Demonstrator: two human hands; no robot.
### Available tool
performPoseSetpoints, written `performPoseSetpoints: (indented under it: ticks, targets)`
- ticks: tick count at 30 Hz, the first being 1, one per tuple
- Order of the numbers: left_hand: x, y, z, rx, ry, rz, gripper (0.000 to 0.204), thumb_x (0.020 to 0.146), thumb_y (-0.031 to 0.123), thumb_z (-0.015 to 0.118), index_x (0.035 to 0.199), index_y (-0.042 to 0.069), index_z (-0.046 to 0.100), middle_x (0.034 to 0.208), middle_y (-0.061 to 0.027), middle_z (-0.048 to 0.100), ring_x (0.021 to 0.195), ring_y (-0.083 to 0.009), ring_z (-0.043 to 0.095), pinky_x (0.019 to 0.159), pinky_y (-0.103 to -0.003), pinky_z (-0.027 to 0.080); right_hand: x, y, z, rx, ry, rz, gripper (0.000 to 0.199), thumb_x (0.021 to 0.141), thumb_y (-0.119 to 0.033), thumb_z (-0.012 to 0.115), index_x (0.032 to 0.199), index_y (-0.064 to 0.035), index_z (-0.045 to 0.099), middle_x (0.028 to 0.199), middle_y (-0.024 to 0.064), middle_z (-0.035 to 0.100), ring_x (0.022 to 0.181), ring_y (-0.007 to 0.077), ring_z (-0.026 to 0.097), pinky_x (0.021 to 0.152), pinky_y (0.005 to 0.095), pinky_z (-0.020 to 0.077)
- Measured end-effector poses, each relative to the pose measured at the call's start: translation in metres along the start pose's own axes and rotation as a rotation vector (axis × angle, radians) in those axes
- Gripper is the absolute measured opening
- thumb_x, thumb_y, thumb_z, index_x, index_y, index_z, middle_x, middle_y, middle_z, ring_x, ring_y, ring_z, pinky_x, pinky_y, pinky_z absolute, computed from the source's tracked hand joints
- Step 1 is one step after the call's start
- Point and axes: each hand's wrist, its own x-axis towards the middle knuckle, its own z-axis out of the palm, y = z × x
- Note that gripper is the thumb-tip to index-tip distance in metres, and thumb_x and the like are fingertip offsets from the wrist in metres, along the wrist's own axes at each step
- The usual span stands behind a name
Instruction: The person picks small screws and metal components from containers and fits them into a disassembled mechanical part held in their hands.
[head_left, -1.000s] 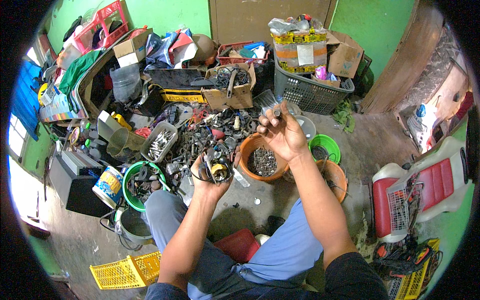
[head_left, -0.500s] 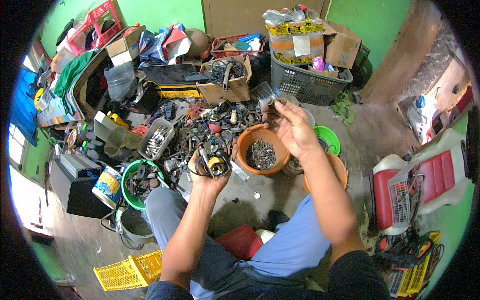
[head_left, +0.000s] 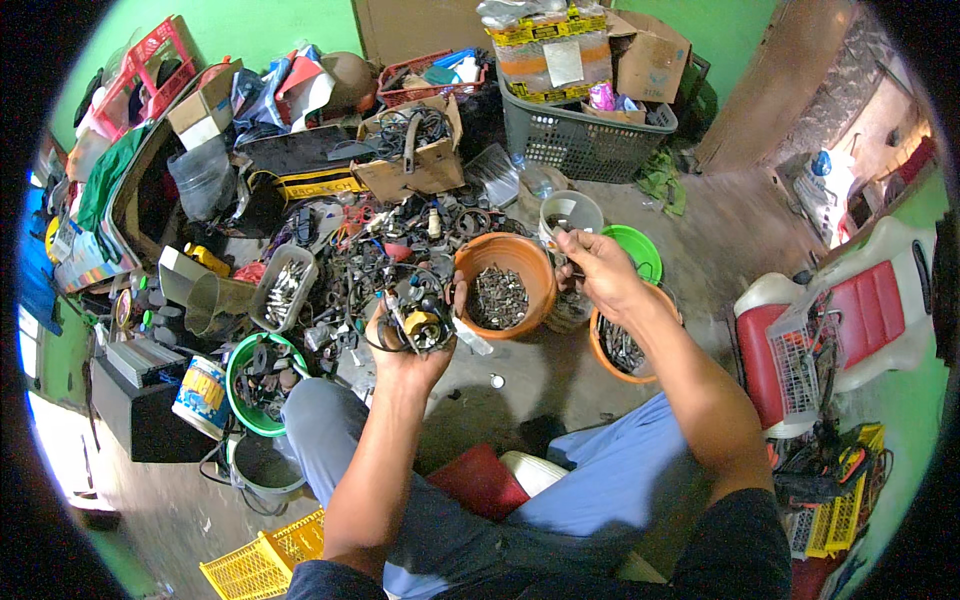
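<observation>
My left hand (head_left: 408,362) is turned palm up, its fingers curled round a handful of small parts (head_left: 420,322) with a looped black cable and a round yellow piece among them. To the right, my right hand (head_left: 612,280) has its thumb and fingers pinched together; whatever is between the fingertips is too small to name. That hand is over the tubs, just in front of a white bucket (head_left: 590,209) and right of an orange bowl (head_left: 545,262) filled with small metal pieces. A second orange bowl (head_left: 606,362), holding dark metal parts, lies under my right forearm.
A heap of cables and parts (head_left: 400,230) spreads beyond my left hand. Near my left knee are a green basin (head_left: 236,395) and a grey bucket (head_left: 275,488). A lime green bowl (head_left: 650,258) sits behind my right hand. At the back stands a dark grey basket (head_left: 560,142).
My right hand has come down and nearer, from raised beside the orange bowl to low over the tubs. The left hand keeps its handful. The view has swung slightly right.
</observation>
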Motion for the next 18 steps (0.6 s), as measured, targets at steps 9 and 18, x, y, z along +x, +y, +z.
performPoseSetpoints:
  ticks: [9, 18]
  targets:
    - [0.013, -0.020, -0.005, 0.015, 0.043, -0.030, 0.050, 0.097, 0.033, 0.042, 0.127, -0.005, 0.055, 0.127, -0.0246, 0.060, 0.117, -0.0411, 0.058, 0.108, -0.053, 0.045, 0.003, -0.004, -0.021, 0.292, -0.087, 0.026, 0.014, 0.102, -0.025, 0.058, 0.104, -0.0117, 0.059, 0.092, -0.0018, 0.062, 0.085, 0.0115, 0.060, 0.076, 0.0305, 0.0492]
    - [0.025, -0.032, -0.010, -0.021, 0.043, -0.048, 0.047, 0.098, 0.028, 0.037, 0.127, -0.005, 0.055, 0.127, -0.0252, 0.060, 0.119, -0.0416, 0.057, 0.109, -0.055, 0.043, 0.003, -0.005, -0.028, 0.324, -0.130, -0.027, 0.018, 0.105, -0.028, 0.050, 0.108, -0.0103, 0.055, 0.097, 0.0026, 0.060, 0.084, 0.0176, 0.061, 0.075, 0.0328, 0.0509]
